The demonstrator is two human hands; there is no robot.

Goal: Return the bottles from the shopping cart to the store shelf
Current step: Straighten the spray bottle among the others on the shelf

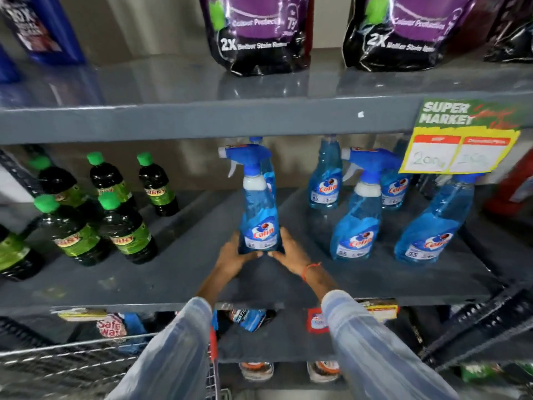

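Your two hands hold one blue spray bottle point(259, 223) upright on the grey middle shelf point(173, 272), its base on or just above the shelf surface; motion blur leaves the contact uncertain. Your left hand point(235, 255) cups the bottle's lower left side and your right hand point(290, 252) cups its lower right side, the fingers of both curled partway around the base and touching it, thumbs nearly meeting in front of the label. An orange thread band point(310, 269) circles your right wrist. Directly behind the held bottle, at 12 o'clock, a second spray bottle point(269, 174) stands almost hidden. At 3 o'clock stands a group of matching blue spray bottles point(357, 226), apart from the one you hold. At 9 o'clock stand dark bottles with green caps point(121, 226), also apart from it. At 1 o'clock a yellow and green price sign point(461, 137) hangs from the edge of the upper shelf point(202, 119), which carries purple and black pouches point(256, 33). At 7 o'clock, below your left sleeve point(176, 350), the wire shopping cart point(63, 362) shows at the frame's lower left.
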